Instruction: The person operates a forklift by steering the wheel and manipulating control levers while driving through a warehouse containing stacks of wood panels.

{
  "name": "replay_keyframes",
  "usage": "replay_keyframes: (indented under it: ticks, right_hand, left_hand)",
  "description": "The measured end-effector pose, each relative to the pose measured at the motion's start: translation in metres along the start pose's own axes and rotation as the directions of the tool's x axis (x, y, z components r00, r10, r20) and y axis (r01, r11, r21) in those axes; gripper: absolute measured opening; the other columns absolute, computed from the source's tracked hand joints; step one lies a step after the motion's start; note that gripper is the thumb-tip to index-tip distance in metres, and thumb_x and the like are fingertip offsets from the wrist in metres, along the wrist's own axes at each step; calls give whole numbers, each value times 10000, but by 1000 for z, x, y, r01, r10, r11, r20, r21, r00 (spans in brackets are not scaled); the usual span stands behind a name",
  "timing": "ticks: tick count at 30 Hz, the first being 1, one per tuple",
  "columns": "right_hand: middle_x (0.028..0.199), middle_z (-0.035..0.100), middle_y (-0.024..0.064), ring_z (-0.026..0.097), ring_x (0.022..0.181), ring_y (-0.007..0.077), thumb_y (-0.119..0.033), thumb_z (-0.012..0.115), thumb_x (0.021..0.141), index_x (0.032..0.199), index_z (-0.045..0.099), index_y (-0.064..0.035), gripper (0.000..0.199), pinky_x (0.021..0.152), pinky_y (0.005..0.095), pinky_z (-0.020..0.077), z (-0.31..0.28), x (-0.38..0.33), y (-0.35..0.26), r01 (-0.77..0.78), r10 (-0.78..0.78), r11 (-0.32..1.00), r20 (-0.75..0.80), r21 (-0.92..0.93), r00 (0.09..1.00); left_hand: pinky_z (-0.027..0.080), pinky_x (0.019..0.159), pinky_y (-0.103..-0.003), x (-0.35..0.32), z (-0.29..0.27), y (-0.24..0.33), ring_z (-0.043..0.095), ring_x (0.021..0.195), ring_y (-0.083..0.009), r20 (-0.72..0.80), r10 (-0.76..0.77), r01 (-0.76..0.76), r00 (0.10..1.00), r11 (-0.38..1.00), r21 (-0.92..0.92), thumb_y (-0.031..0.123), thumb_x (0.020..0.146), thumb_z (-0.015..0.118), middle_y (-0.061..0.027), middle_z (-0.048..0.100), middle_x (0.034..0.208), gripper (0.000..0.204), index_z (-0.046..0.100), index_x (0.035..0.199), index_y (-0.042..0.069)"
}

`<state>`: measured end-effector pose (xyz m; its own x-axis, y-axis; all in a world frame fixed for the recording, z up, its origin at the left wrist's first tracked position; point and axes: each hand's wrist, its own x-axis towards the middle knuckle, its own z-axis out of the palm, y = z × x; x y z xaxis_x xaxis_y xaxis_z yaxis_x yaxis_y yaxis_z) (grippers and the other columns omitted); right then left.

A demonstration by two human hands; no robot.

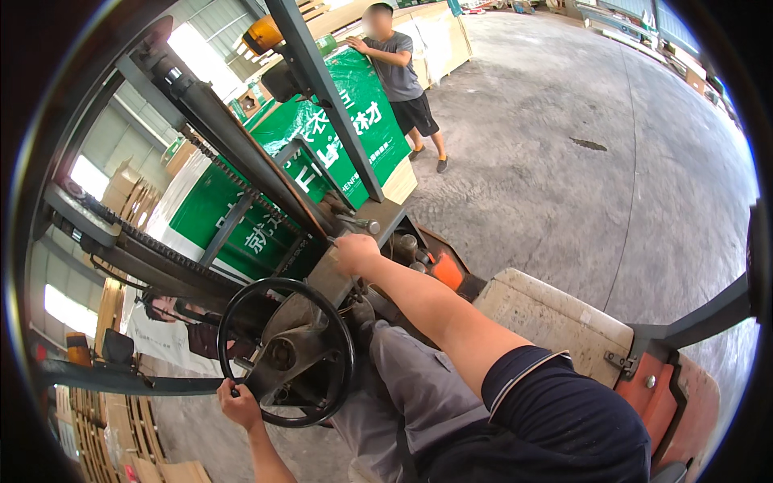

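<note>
I sit at the controls of a forklift. My left hand [240,405] is closed at the lower left rim of the black steering wheel [347,362], where a small dark knob shows between the fingers. My right arm reaches forward across the cab to the dash. There my right hand [356,254] is closed around a control lever, mostly hidden by the fingers. Just beyond it a metal-ended lever [367,226] sticks out. Past the mast [217,137] stands a large stack wrapped in green printed sheeting [346,88].
A person [394,68] in a grey shirt and black shorts stands at the stack's right side, one hand on its top. Grey concrete floor [531,161] stretches to the right. Wooden pallets [105,427] are piled at the lower left. A cab post [326,97] crosses the forward view.
</note>
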<state>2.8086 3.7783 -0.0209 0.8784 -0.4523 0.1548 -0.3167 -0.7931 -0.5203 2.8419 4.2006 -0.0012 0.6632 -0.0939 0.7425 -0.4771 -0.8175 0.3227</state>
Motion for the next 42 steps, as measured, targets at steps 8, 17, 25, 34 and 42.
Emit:
replay_keyframes:
  ticks: [8, 17, 25, 34, 42]
  right_hand:
    - [1003, 679, 152, 651, 962, 292, -160, 592, 767, 966, 678, -57, 240, 821, 378, 520, -11, -4, -10, 15, -15, 1000, -25, -3, 1000]
    - [1005, 679, 157, 649, 968, 295, -159, 584, 772, 958, 684, -56, 235, 834, 377, 515, -16, -5, -9, -7, 7, 1000, -20, 6, 1000]
    - [996, 672, 149, 640, 976, 298, -153, 580, 752, 947, 672, -89, 225, 830, 386, 511, -15, 1, -8, -9, 9, 1000, -6, 2, 1000]
    - [986, 682, 153, 651, 960, 290, -135, 567, 773, 930, 692, -58, 215, 823, 371, 517, -28, -7, -13, -1, 1, 1000, -7, -4, 1000]
    - [976, 671, 144, 638, 964, 308, -213, 612, 740, 933, 663, -92, 233, 824, 396, 508, -22, -2, -11, -6, 6, 1000, -22, 3, 1000]
  left_hand:
    - [486, 755, -401, 5, 4, -5, 608, 817, -331, -27, 7, -8, 1000, 1000, -21, 12, 738, 536, -172, 629, 875, 230, 636, 932, -61]
    - [487, 755, -400, 8, 0, 2, 607, 812, -332, -17, 15, -15, 1000, 1000, 6, 12, 739, 543, -171, 628, 861, 214, 637, 917, -59]
    - [492, 749, -394, 9, -5, 7, 609, 811, -326, -31, 2, -2, 1000, 1000, 7, 10, 748, 553, -164, 625, 867, 207, 637, 926, -53]
    - [486, 757, -404, 11, -8, 5, 614, 813, -342, -19, 9, -8, 1000, 1000, 15, 55, 766, 533, -174, 637, 884, 243, 646, 949, -56]
    - [488, 744, -404, 12, -8, 8, 601, 808, -339, -51, 28, -29, 998, 1000, -12, 13, 741, 543, -161, 619, 852, 202, 628, 916, -43]
